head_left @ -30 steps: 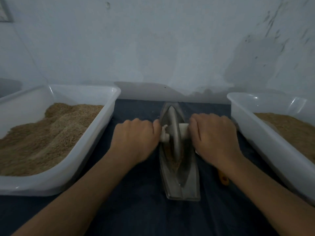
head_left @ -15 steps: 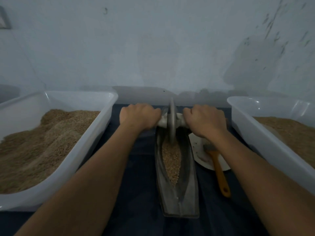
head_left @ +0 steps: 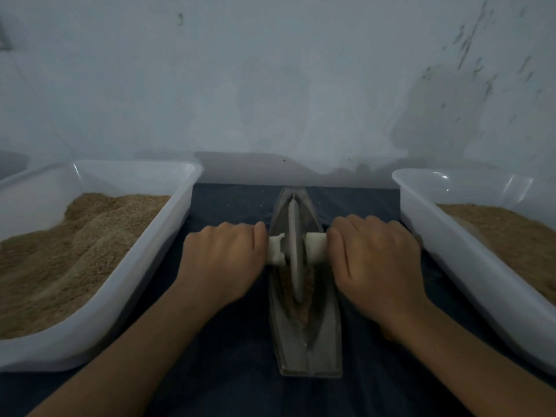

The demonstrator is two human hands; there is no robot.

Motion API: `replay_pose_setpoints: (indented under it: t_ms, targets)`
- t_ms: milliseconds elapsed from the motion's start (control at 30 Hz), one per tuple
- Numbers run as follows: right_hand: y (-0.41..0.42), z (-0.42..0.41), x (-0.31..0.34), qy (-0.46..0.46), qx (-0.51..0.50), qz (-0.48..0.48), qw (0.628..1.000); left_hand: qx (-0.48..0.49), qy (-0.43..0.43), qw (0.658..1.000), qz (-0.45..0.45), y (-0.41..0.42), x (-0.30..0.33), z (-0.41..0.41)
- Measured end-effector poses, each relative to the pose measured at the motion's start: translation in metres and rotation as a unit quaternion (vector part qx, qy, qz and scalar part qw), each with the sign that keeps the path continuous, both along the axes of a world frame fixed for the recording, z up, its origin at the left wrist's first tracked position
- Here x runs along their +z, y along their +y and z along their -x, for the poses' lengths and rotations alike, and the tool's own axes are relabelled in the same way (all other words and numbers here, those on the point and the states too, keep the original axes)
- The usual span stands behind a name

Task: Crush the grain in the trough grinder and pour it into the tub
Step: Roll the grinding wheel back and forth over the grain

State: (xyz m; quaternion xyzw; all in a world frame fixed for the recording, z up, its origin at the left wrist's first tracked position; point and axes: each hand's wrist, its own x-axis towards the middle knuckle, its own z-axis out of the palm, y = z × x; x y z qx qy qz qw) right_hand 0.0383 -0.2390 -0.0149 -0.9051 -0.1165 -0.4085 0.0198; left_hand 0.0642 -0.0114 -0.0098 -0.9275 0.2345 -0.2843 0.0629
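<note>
The trough point(head_left: 307, 341) lay on the table point(head_left: 228, 380) between both hands, its long axis running straight away from the person. The left hand point(head_left: 224, 263) and right hand point(head_left: 376, 263) had fingers curled round the handle point(head_left: 316, 246) on either side of the wheel point(head_left: 294, 251), which stood over the grain point(head_left: 308, 284); tubs point(head_left: 126, 284) flanked it.

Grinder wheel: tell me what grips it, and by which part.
Both hands hold it by its white axle handle: the left hand grips the left end, the right hand the right end. Neither touches the disc itself.
</note>
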Motion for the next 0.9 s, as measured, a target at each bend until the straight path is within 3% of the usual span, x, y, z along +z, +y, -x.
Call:
replay_pose_setpoints:
  t_ms: [67,200,267,367,567,700,800,900]
  targets:
    - [-0.002,-0.039,0.009,0.071,-0.054,-0.012,0.996,0.073,0.042,0.996,-0.021,-0.015,0.004,-0.038]
    - [-0.006,-0.098,0.025,0.179,-0.091,-0.066,0.977,0.145,0.198,0.968,0.049,-0.030,0.031,-0.098]
    - [-0.006,-0.097,0.026,0.179,-0.093,-0.042,0.978,0.138,0.192,0.971,0.026,-0.031,0.033,-0.098]
    - [-0.005,-0.060,0.012,0.112,-0.073,0.033,0.991,0.089,0.073,0.993,-0.018,-0.022,0.015,-0.054]
    - [-0.002,0.018,-0.007,-0.012,0.032,-0.013,0.999,-0.065,-0.065,0.996,0.004,0.008,-0.006,0.030]
    - [-0.001,0.000,-0.003,0.001,0.019,-0.003,1.000,-0.009,-0.036,0.999,-0.007,0.002,0.000,0.012]
    - [-0.006,-0.050,0.010,0.097,-0.040,0.022,0.994,0.072,0.018,0.997,-0.029,-0.014,0.004,-0.037]
    - [-0.017,-0.095,0.018,0.166,-0.066,0.048,0.983,0.120,0.105,0.985,0.064,-0.026,0.022,-0.088]
